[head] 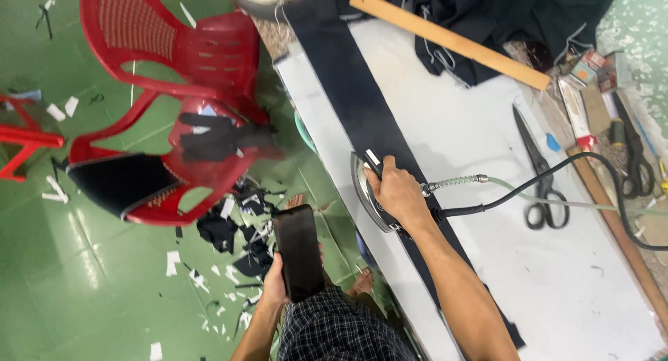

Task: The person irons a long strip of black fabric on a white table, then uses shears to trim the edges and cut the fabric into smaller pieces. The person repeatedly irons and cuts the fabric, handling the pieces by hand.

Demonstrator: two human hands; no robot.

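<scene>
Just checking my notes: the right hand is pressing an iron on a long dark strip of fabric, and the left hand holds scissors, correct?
Not quite. In the head view the left hand holds a dark flat phone-like slab; the scissors lie untouched on the white table.

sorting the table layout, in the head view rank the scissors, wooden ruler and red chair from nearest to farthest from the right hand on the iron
From the right hand on the iron:
1. Scissors, to its right on the white table.
2. Red chair, left, on the floor.
3. Wooden ruler, far end of the table, only slightly farther than the chair.
</scene>
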